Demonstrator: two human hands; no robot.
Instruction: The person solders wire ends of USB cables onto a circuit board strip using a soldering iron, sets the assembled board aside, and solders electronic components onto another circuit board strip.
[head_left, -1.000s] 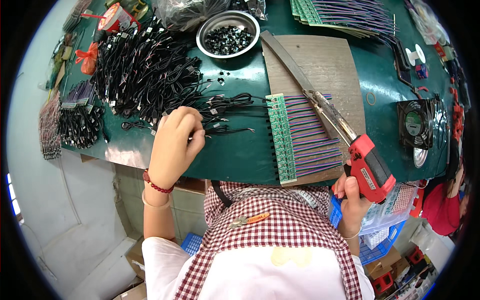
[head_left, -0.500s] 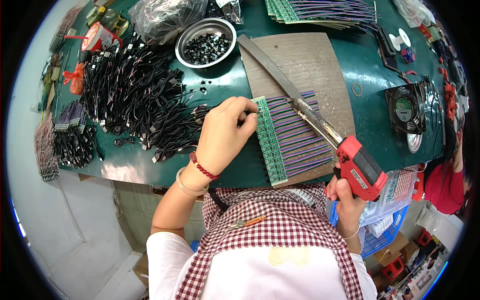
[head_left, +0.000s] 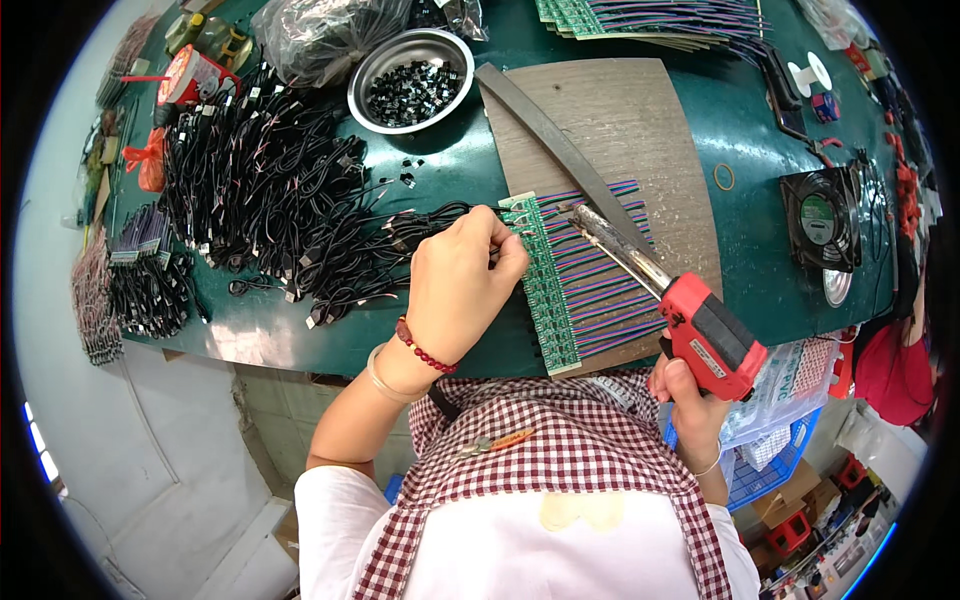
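Note:
A green circuit board panel point(head_left: 545, 290) lies near the table's front edge, with rows of coloured wires point(head_left: 605, 290) running right from it. At its upper left edge my left hand point(head_left: 470, 265) is closed in a pinch on a black cable point(head_left: 440, 218); the fingertips partly hide the cable's end. My right hand point(head_left: 690, 400) grips a red soldering gun point(head_left: 712, 340) by its handle. The gun's metal barrel slants up and left over the wires, its tip close to the board's upper part. A flat metal bar point(head_left: 550, 130) lies across the wires.
Under the panel is a brown board point(head_left: 640, 120). A heap of black cables point(head_left: 290, 190) covers the table's left, below a metal bowl point(head_left: 435, 50) of small black parts. More wired panels point(head_left: 640, 20) lie at the back; a black fan point(head_left: 820, 220) stands right.
The soldering gun's tip has moved left, nearer my left hand and the board. My left hand has shifted slightly right and down, still pinched at the panel's edge.

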